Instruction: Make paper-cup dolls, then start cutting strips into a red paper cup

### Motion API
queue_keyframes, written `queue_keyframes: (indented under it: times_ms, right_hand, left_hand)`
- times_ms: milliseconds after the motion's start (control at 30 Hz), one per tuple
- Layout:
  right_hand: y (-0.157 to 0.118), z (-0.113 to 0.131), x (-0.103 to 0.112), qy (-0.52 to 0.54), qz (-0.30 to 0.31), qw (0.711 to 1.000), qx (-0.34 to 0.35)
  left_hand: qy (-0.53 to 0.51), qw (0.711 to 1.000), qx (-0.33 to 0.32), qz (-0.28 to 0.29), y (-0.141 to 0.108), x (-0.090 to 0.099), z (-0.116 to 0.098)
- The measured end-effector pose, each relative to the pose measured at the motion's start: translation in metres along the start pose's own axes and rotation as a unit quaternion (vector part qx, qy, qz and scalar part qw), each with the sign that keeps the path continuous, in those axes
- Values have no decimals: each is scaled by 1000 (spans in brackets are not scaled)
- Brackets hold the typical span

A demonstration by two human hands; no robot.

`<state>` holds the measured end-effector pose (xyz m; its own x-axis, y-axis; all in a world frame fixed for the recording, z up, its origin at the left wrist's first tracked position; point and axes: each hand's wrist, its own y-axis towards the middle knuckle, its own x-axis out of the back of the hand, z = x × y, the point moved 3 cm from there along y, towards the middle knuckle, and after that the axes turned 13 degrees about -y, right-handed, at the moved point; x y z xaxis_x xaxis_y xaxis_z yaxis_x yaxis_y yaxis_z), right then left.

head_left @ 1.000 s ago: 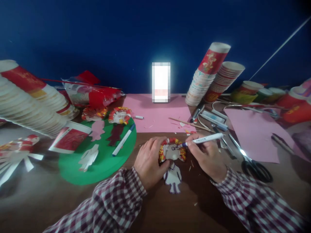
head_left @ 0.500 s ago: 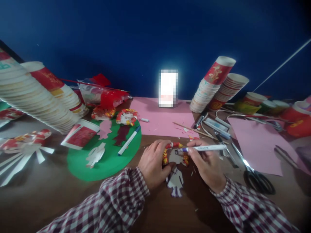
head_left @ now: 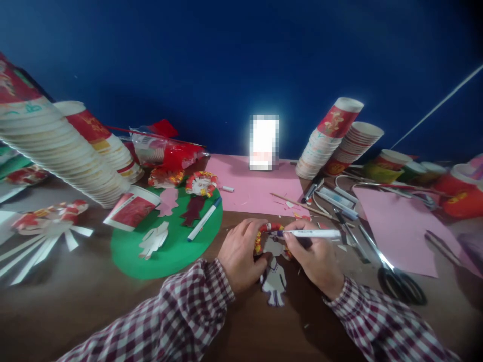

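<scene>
In the head view a flattened paper-cup piece (head_left: 273,247) lies on the table, pale in the middle with a curled red and yellow rim. My left hand (head_left: 241,255) grips its left side, fingers curved over the rim and thumb at its lower edge. My right hand (head_left: 316,259) is closed round a white marker (head_left: 315,234). The marker's purple tip end points left, over the upper part of the paper piece; whether it touches cannot be made out. Just below lies a pale paper doll cutout (head_left: 274,286) with purple outlines, close to my left thumb.
A green paper circle (head_left: 132,259) at left carries paper cutouts and a blue-capped marker (head_left: 205,219). Stacks of paper cups (head_left: 56,141) lean on both sides. Scissors (head_left: 400,281) lie right, beside pink paper (head_left: 400,236). A blurred bright screen (head_left: 263,142) stands at the back.
The marker's tip has shifted slightly up over the paper piece, and my right hand has moved a little left with it. My left hand keeps its hold. The camera view has shifted slightly.
</scene>
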<state>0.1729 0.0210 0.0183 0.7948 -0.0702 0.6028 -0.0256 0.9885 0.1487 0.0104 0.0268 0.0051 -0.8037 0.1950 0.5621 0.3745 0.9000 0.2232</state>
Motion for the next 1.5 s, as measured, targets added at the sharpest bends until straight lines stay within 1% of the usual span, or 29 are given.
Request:
queue_keyframes:
  times_ms: [133,333,467,567,733,1000,1167,1500]
  right_hand:
    - [1,-3,0,14,10,1000,4]
    - [-1,-2,-2,-45,11,998,31]
    - [-3,-4,-3,-40,16,999,25]
    - [-3,-4,-1,-47,5,998,32]
    - [-2,-3,2,-92,-9,994,59]
    - [2,-2,2,-141,-53,983,101]
    - [3,1,3,-157,-59,979,114]
    - [5,2,2,-151,-51,981,107]
  left_hand:
    - [0,1000,1,2,0,0,-1]
    - [1,1000,0,6,-1,-1,0]
    - [2,1000,3,1,-1,-1,1]
    - [-5,1000,1,-3,-1,-1,0]
    - [-16,1000,0,-8,0,0,-1]
    - [-14,1000,4,-4,0,0,-2]
    - [-11,1000,7,1,0,0,-2]
    - [-10,1000,1,-1,1,-1,-1]
